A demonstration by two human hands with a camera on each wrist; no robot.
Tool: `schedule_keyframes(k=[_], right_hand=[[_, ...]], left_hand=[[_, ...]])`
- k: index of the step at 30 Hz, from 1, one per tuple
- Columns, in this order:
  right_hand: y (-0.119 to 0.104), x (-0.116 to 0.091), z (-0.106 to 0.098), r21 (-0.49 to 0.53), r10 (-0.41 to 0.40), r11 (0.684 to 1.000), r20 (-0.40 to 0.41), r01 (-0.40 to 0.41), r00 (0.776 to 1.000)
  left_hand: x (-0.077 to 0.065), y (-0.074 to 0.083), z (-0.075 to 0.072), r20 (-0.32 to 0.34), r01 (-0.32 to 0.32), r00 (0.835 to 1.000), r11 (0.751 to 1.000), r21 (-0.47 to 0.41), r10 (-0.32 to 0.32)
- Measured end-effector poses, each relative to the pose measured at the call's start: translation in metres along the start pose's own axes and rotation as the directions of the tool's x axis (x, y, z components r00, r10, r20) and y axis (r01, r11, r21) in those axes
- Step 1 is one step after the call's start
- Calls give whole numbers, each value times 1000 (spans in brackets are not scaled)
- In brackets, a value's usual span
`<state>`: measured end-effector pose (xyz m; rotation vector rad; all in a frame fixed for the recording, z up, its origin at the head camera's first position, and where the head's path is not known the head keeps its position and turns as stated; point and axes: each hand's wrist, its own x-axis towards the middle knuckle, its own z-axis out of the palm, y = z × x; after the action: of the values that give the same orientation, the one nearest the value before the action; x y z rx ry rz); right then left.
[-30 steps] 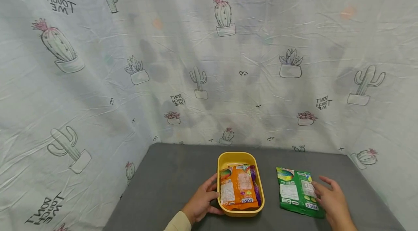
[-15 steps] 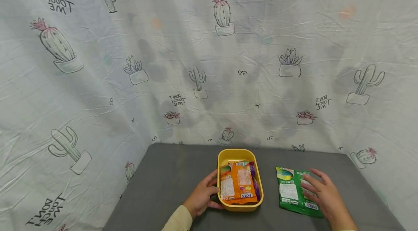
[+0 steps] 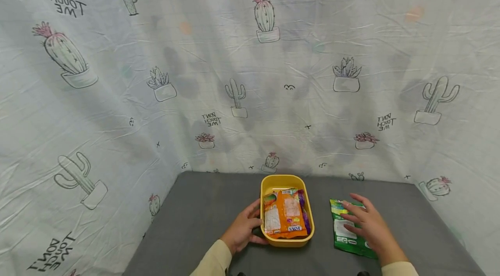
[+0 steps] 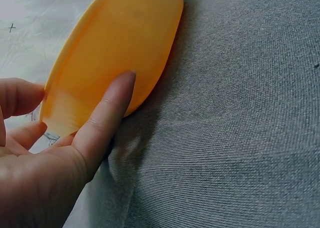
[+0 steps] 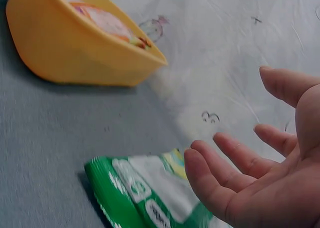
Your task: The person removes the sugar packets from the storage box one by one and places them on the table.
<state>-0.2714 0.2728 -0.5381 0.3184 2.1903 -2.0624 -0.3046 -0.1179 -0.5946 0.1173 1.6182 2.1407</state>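
Note:
In the head view, a yellow container (image 3: 287, 243) with rounded corners stands on the grey table, an orange candy packet (image 3: 293, 207) lying in it over a purple packet (image 3: 306, 219). My left hand (image 3: 244, 229) holds the container at its near left corner; in the left wrist view the thumb (image 4: 112, 105) lies along the outer wall and fingertips touch its edge. A green candy packet (image 3: 344, 237) lies flat to the right of the container. Over it hovers my right hand (image 3: 369, 226), fingers spread and loosely bent, holding nothing and hiding the packet's right part.
A grey cloth covers the table (image 3: 211, 198). Behind and on both sides hangs a pale curtain (image 3: 250, 146) printed with cacti, meeting the table's back edge. A strip of table separates the container and the green packet.
The container has shifted slightly away from me with my left hand on it. My right hand has moved left and farther away, from the green packet's right edge to over its middle.

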Motion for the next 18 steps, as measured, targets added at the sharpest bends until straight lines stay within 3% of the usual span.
schedule_keyframes(k=[8,18], right_hand=[[-16,-1,29,2,-24,1000,89,24,996],[-26,1,61,1,-44,999,122,45,992]], left_hand=[[1,1,-1,-1,3,1000,1000,-4,-3],[0,0,-2,24,12,1000,1000,-19,-12]])
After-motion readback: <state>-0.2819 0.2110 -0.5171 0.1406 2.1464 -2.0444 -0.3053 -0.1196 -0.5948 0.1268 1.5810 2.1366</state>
